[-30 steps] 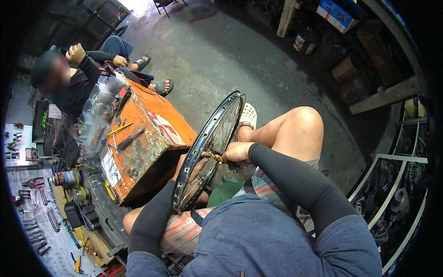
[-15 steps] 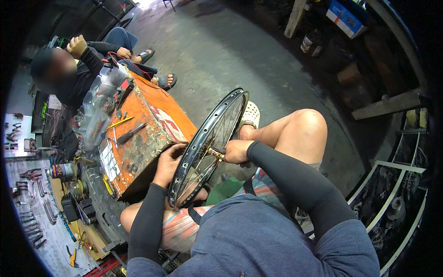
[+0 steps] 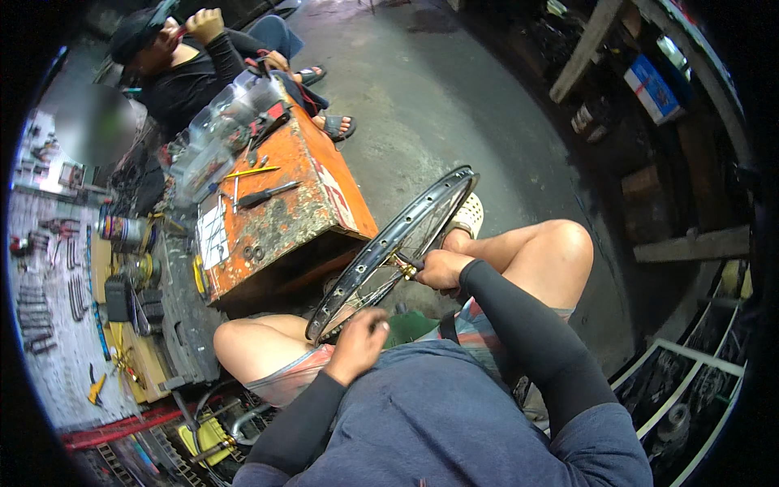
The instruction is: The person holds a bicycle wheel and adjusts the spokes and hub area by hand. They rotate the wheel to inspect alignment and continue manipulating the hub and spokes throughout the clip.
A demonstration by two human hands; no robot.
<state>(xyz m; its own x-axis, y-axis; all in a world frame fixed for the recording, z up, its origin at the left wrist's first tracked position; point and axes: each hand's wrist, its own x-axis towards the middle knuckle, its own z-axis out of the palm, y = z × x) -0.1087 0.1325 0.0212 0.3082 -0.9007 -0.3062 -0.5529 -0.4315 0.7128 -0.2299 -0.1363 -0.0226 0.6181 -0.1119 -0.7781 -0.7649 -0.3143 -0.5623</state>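
A bare bicycle wheel rim [image 3: 381, 250], black with thin spokes, leans tilted between my legs, its lower edge by my left thigh. At its centre is a gold-coloured hub [image 3: 406, 268]. My right hand [image 3: 442, 269] is closed at the hub's near end, and a short dark piece shows by the fingers; the grip is partly hidden. My left hand [image 3: 359, 345] is off the rim, just in front of my belly, its fingers curled. Whether anything small sits in them I cannot make out.
An orange, paint-worn metal box [image 3: 296, 183] stands at the left, bearing a screwdriver [image 3: 268, 195], a yellow pencil-like stick [image 3: 253, 171] and plastic containers [image 3: 207, 162]. Beyond it sits another person in black [image 3: 195, 77]. Tools hang on a board [image 3: 49, 292] far left; a metal rack [image 3: 690, 365] is at right.
My left hand has let go of the rim and drawn back toward my belly. My right hand stays at the hub. The view has shifted, and the other person's raised hand is still near the head.
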